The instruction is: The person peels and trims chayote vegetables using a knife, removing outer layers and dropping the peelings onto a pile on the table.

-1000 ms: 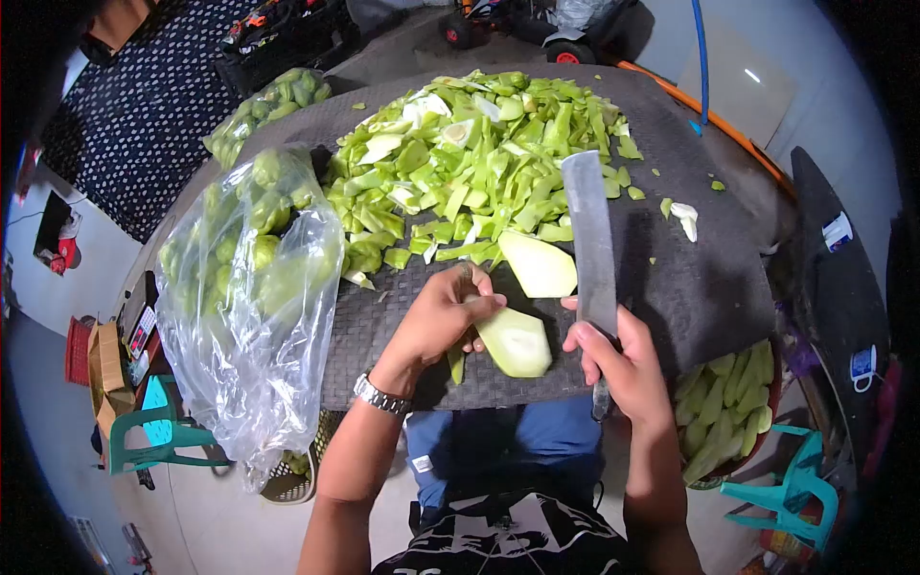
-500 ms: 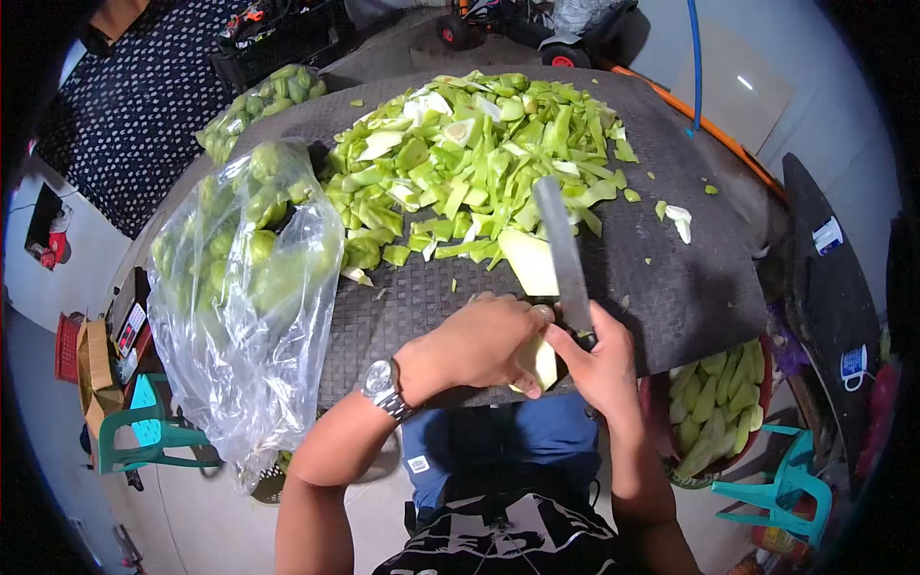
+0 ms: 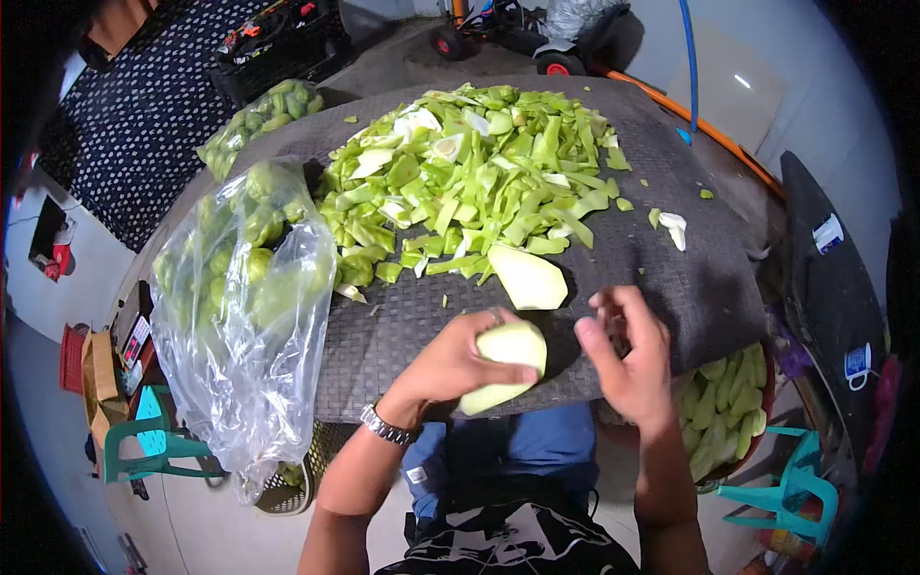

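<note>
My left hand (image 3: pixel 465 359), with a metal watch at its wrist, is closed around a pale peeled chayote piece (image 3: pixel 508 355) over the table's near edge. To its right, my right hand (image 3: pixel 628 355) is raised, fingers curled and thumb a little apart. Something dark shows between them, too blurred to make out; no knife blade is visible. Just beyond both hands, a flat-cut pale chayote piece (image 3: pixel 529 280) lies on the table. Behind it spreads a big heap of green peelings (image 3: pixel 479 172). A clear plastic bag (image 3: pixel 244 326) of whole green chayotes stands left of my left hand.
The dark woven table top (image 3: pixel 690 297) curves toward the right. Below its right edge is a basin (image 3: pixel 765 398) of pale chayote pieces. Teal plastic chairs (image 3: pixel 791 498) stand on the floor at both sides. Another bag of chayotes (image 3: pixel 259 120) sits at the far left.
My hands have moved apart, the right one to the right. The knife blade, in my right hand before, no longer shows. The chayote piece in my left hand is now turned and more exposed.
</note>
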`<state>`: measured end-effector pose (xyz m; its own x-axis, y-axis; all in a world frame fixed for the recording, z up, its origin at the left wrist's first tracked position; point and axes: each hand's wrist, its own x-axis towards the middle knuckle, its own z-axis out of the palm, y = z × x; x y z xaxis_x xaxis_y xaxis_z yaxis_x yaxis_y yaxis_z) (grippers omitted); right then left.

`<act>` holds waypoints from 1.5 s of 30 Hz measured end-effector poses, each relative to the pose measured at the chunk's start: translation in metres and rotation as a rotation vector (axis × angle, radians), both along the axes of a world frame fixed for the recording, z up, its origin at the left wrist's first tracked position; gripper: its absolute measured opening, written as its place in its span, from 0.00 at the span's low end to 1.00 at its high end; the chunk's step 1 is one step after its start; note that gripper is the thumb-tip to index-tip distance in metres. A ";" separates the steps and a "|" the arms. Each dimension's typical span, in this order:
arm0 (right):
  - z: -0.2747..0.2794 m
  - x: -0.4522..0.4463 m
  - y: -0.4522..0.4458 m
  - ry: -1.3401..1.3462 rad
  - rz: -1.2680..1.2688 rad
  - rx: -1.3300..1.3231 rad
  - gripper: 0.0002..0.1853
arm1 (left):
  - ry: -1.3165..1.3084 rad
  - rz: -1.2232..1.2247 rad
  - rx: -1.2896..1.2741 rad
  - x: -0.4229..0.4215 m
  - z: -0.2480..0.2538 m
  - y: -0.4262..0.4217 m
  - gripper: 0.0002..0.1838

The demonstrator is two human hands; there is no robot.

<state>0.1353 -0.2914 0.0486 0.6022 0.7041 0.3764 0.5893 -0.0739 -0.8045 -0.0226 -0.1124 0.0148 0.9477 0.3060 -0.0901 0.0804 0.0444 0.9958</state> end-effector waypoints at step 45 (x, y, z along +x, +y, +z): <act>0.010 0.088 0.166 0.373 0.027 -0.273 0.29 | -0.121 0.164 -0.317 0.055 0.032 0.106 0.23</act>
